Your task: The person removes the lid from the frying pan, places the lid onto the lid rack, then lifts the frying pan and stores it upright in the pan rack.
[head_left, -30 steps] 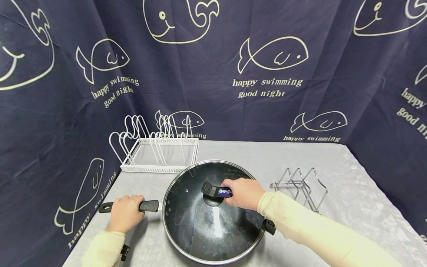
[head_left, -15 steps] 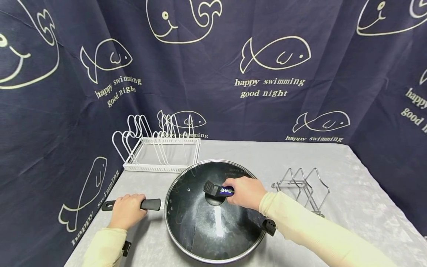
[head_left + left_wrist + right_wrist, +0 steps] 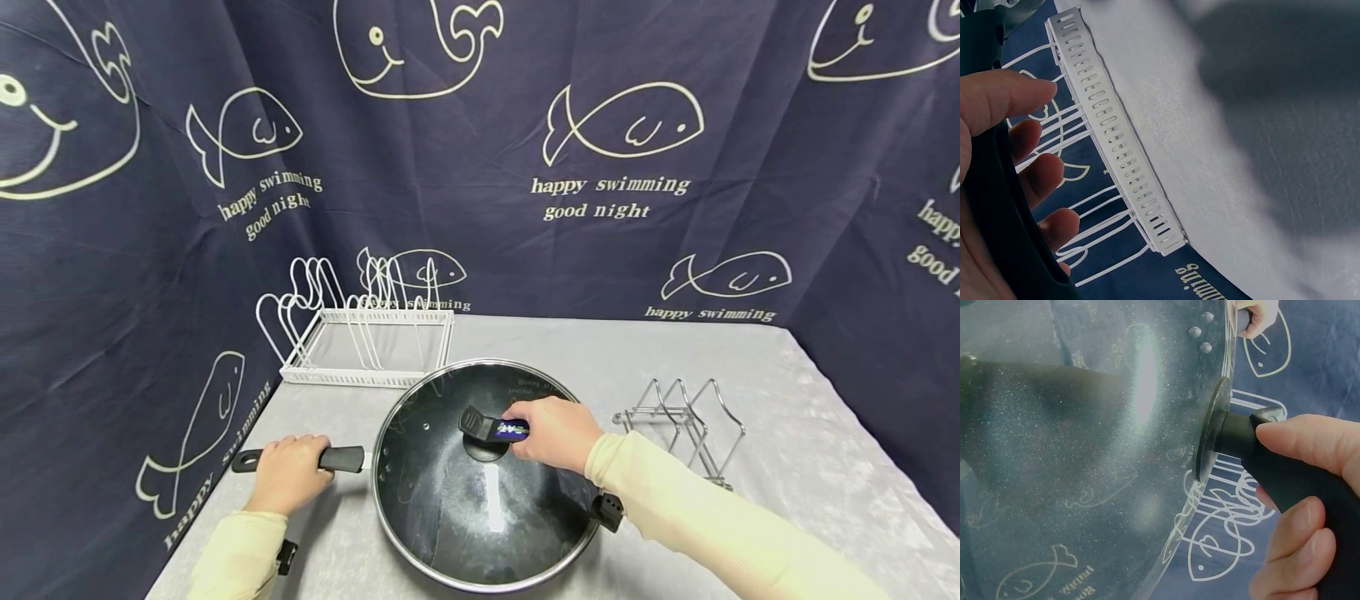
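A large dark wok stands at the front middle of the table in the head view, covered by a round glass lid [image 3: 442,517] with a metal rim. My left hand [image 3: 291,473] grips its long black handle [image 3: 343,459], fingers wrapped round it; the left wrist view shows the curled fingertips [image 3: 1044,178] past the handle. On top of the lid, my right hand [image 3: 557,433] holds the black lid handle [image 3: 482,427], which has a blue label. The right wrist view shows thumb and fingers round it. A short black side handle [image 3: 607,511] sticks out beneath the right forearm.
Behind the wok at the left is a white wire rack [image 3: 345,379] with upright loops. A smaller chrome wire rack [image 3: 693,421] stands at the right. The grey cloth-covered table [image 3: 810,467] ends at dark blue curtains [image 3: 480,183] on three sides.
The head view has swung slightly, so everything sits a little further right in it. Both hands keep their hold on the wok handle and the lid handle.
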`<act>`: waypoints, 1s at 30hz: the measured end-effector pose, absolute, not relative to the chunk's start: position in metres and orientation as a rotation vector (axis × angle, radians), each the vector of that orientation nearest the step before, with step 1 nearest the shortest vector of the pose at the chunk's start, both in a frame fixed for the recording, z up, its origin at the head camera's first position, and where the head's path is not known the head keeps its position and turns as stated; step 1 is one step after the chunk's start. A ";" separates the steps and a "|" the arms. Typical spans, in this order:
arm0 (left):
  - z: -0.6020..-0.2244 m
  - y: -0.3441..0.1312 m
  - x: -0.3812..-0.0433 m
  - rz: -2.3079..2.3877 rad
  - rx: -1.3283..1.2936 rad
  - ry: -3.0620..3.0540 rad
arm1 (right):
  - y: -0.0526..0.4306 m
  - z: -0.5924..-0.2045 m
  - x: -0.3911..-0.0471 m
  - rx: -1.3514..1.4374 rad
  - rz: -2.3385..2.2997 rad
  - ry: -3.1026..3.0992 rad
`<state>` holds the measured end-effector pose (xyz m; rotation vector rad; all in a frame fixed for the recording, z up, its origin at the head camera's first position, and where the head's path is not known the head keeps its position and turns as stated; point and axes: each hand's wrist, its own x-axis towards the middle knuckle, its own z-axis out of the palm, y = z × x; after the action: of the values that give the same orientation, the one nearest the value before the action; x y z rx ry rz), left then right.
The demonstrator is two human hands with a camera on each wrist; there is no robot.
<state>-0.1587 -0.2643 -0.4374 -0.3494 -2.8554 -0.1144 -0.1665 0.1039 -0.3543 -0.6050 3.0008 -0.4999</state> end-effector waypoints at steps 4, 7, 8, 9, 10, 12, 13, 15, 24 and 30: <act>-0.438 -0.265 -0.160 -0.107 -0.347 -2.854 | 0.103 -0.354 -0.167 -0.598 -0.525 2.993; -0.438 -0.266 -0.160 -0.109 -0.345 -2.854 | 0.103 -0.355 -0.167 -0.587 -0.550 2.988; -0.438 -0.265 -0.160 -0.110 -0.349 -2.855 | 0.103 -0.355 -0.167 -0.580 -0.559 2.987; -0.438 -0.265 -0.160 -0.111 -0.352 -2.856 | 0.103 -0.355 -0.167 -0.572 -0.566 2.987; -0.438 -0.265 -0.160 -0.112 -0.355 -2.856 | 0.103 -0.355 -0.167 -0.565 -0.573 2.987; -0.437 -0.265 -0.160 -0.111 -0.361 -2.858 | 0.104 -0.357 -0.167 -0.557 -0.583 2.988; -0.437 -0.264 -0.160 -0.110 -0.362 -2.860 | 0.104 -0.357 -0.166 -0.555 -0.588 2.988; -0.437 -0.264 -0.160 -0.110 -0.362 -2.865 | 0.104 -0.358 -0.166 -0.554 -0.597 2.989; -0.436 -0.262 -0.159 -0.112 -0.346 -2.897 | 0.105 -0.355 -0.167 -0.593 -0.594 2.985; -0.434 -0.262 -0.157 -0.115 -0.351 -2.898 | 0.105 -0.354 -0.167 -0.585 -0.602 2.982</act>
<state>-0.1571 -0.2618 -0.4342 -0.3508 -2.8985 -0.1150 -0.1667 0.1048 -0.3542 -0.5852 2.9824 -0.6017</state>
